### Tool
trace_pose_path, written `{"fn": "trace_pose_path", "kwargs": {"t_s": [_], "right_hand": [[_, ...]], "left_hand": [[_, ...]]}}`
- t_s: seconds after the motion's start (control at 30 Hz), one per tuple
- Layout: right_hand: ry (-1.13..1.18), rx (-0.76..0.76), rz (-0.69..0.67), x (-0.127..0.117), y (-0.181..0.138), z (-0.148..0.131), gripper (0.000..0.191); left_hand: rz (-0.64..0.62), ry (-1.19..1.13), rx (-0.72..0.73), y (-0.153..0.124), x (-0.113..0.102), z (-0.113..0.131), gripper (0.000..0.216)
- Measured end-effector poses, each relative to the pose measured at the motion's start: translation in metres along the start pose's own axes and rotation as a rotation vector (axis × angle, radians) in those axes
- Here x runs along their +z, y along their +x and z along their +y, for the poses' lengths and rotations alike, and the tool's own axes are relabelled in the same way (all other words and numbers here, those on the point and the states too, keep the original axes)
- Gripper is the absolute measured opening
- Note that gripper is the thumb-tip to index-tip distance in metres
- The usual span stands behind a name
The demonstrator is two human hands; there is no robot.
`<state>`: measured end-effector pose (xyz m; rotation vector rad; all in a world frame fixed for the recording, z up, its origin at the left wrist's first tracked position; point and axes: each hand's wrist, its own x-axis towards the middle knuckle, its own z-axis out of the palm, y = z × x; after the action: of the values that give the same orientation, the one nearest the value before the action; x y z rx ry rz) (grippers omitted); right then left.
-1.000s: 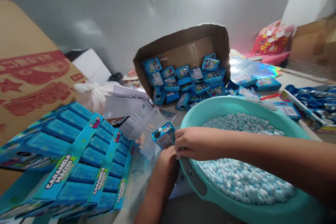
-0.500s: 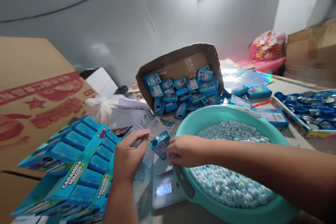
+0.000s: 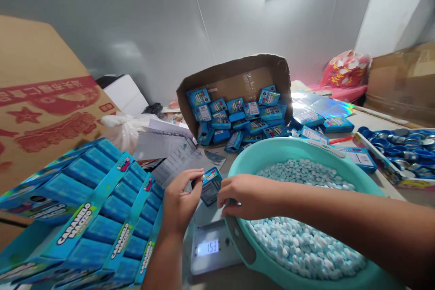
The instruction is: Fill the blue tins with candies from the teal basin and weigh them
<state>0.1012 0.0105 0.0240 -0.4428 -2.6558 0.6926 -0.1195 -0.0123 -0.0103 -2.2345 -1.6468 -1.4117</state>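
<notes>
My left hand (image 3: 180, 201) and my right hand (image 3: 243, 195) both pinch a small blue candy box (image 3: 210, 185), held just above a small digital scale (image 3: 210, 249) whose display reads 153. My right forearm lies across a teal plastic basin (image 3: 292, 145) full of pale blue and white candies (image 3: 299, 235). The fingers of both hands are closed on the box's sides.
Blue display cartons (image 3: 95, 217) printed "Caramelo Macizo" stand at the left. A tipped cardboard box (image 3: 238, 77) behind holds several more small blue boxes (image 3: 238, 120). Papers (image 3: 173, 149), a plastic bag (image 3: 124, 124), a tray of blue caps (image 3: 401, 145) and a large printed carton (image 3: 41, 99) surround the table.
My left hand came up from below, opened, then closed on the small box beside my right hand. The scale came into view and its reading dropped from 259 to 153.
</notes>
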Motion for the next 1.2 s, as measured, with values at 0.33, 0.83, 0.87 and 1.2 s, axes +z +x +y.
{"fn": "trace_pose_path", "kwargs": {"t_s": [0.33, 0.83, 0.87, 1.2], "right_hand": [[-0.023, -0.068, -0.008, 0.0026, 0.0003, 0.0017, 0.014], [0.041, -0.044, -0.027, -0.0029, -0.0016, -0.0025, 0.012], [0.043, -0.039, -0.033, -0.0031, -0.0016, -0.0029, 0.012], [0.046, -0.03, -0.032, -0.0002, -0.0012, -0.0005, 0.012]], "left_hand": [[-0.112, 0.255, 0.174, 0.0009, -0.0031, -0.0048, 0.02], [-0.15, 0.274, 0.211, 0.0011, -0.0074, -0.0025, 0.019], [-0.144, 0.283, 0.215, 0.0009, -0.0077, -0.0027, 0.018], [-0.077, 0.358, 0.172, 0.0007, -0.0088, -0.0033, 0.016]]}}
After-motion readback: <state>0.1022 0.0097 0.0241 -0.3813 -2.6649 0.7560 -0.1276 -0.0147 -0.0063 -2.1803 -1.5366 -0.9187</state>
